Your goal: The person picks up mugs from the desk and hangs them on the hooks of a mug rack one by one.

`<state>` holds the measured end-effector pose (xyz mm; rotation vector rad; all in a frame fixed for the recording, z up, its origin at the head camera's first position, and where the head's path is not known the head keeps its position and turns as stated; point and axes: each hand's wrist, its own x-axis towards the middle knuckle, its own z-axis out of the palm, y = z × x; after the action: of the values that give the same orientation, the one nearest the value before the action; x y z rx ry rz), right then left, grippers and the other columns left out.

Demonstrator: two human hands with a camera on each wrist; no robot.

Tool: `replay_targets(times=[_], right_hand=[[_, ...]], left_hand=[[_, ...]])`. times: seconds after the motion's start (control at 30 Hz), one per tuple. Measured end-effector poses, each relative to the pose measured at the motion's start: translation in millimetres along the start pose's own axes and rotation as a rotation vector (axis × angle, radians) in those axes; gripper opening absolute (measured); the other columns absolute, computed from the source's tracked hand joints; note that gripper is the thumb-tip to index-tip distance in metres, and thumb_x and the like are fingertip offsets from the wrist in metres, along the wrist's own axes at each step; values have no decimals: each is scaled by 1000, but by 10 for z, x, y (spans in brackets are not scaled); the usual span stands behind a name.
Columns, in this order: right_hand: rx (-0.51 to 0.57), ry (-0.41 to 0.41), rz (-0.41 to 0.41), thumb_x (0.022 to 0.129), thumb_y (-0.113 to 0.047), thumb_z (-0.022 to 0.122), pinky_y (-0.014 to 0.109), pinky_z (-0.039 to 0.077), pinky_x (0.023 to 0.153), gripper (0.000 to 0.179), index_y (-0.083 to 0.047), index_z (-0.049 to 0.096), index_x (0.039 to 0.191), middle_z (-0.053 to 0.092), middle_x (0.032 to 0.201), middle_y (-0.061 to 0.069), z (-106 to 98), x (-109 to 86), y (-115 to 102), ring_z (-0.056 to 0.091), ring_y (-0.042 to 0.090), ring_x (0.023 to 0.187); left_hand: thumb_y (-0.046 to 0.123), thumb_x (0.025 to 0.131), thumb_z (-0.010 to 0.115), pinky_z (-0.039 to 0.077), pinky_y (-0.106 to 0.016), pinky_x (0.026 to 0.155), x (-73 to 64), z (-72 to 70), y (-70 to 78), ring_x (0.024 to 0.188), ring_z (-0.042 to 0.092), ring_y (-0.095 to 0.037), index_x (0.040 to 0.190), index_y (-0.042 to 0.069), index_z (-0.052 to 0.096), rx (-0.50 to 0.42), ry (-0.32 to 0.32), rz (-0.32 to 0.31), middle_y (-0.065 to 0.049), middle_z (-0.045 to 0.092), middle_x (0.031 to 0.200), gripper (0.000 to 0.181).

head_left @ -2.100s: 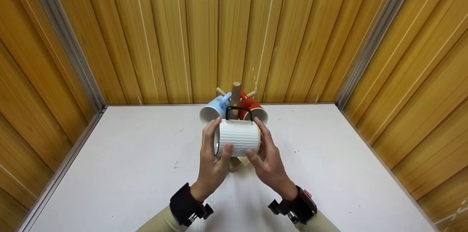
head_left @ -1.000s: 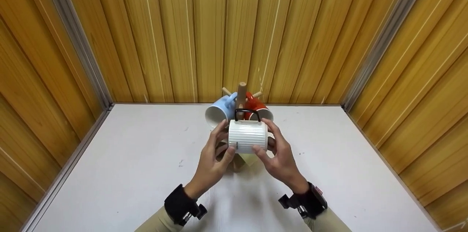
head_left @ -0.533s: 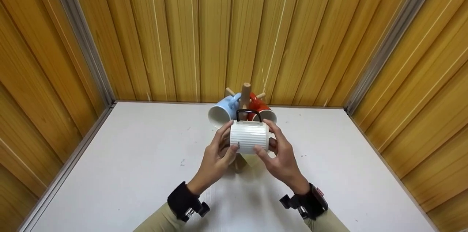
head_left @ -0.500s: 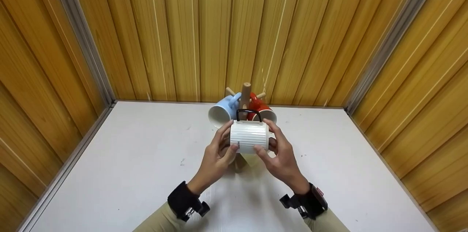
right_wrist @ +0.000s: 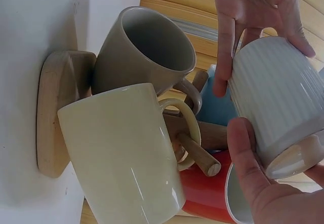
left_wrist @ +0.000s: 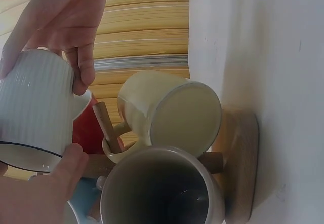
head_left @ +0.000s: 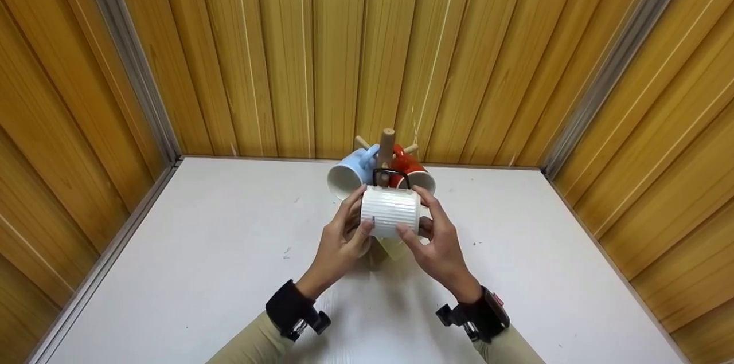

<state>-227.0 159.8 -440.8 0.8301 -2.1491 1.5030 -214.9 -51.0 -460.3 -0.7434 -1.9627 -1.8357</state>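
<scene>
Both hands hold a white ribbed mug point(head_left: 391, 212) on its side in front of a wooden mug tree point(head_left: 386, 149). Its black handle point(head_left: 391, 171) points up and away, overlapping the tree's post in the head view. My left hand point(head_left: 338, 243) grips the end with the dark rim, which shows in the left wrist view. At the base end, my right hand point(head_left: 438, 246) grips with the thumb on the near side. A light blue mug point(head_left: 351, 172) and a red mug point(head_left: 414, 172) hang from the upper pegs.
Lower on the tree hang a cream mug point(right_wrist: 121, 148) and a grey-brown mug point(right_wrist: 119, 57), mostly hidden in the head view. The tree's wooden base point(left_wrist: 240, 158) stands on the white table point(head_left: 229, 249). Wood-patterned walls point(head_left: 321, 54) enclose the back and sides.
Since two seconds ago the white mug has turned so its opening no longer shows in the head view. Just now, mug and hands have shifted only slightly; both grips stay.
</scene>
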Motion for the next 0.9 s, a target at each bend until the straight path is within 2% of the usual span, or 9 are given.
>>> replay_targets(times=[0.13,0.23,0.4,0.47,0.63,0.67,0.73,0.9], right_hand=[[-2,23,49,92,-4,74,37,63,71,71,-5,39,154,51,139,22,35,5,-40,75,32,93],[-17,35,62,92,-3,73,36,63,68,69,1,38,152,52,136,24,61,19,-161,76,31,89],[-94,59,20,91,-4,74,32,58,61,66,7,41,147,56,128,23,92,40,-402,70,23,70],[-130,63,16,91,-11,76,33,57,59,68,3,42,149,56,128,19,111,31,-318,67,24,67],[-197,69,45,92,-29,78,40,58,62,74,-9,40,153,54,128,11,156,-9,-48,61,23,77],[-208,74,49,92,-30,78,41,58,63,74,-9,40,153,54,127,12,163,-13,-51,60,22,80],[-231,87,52,91,-31,79,41,58,65,75,-9,41,152,55,126,13,175,-22,-60,58,21,85],[-283,104,65,90,-34,79,39,58,67,77,-7,41,151,54,123,15,207,-42,-87,57,22,89]], left_hand=[[7,105,57,59,-45,89,29,10,-17,122,65,-25,161,14,33,2,4,-28,-13,55,149,61],[7,105,57,59,-45,87,49,13,-3,119,67,-26,160,11,34,37,21,-47,-16,58,145,59],[7,106,54,60,-46,84,59,3,229,111,69,-24,157,5,38,78,54,-55,-19,65,134,53],[7,107,54,60,-51,80,59,0,281,106,70,-23,156,4,39,73,66,-63,-20,68,129,51],[15,108,54,58,-48,88,61,11,57,106,70,-19,158,13,39,106,108,-88,-14,72,124,53],[17,108,54,56,-45,90,59,13,9,107,70,-18,158,16,39,115,117,-90,-12,72,123,53],[21,108,54,55,-42,93,51,18,-12,108,70,-16,158,21,39,120,134,-92,-9,73,121,52],[30,108,54,55,-38,87,34,22,-14,96,71,-14,156,28,41,142,163,-111,-2,77,107,49]])
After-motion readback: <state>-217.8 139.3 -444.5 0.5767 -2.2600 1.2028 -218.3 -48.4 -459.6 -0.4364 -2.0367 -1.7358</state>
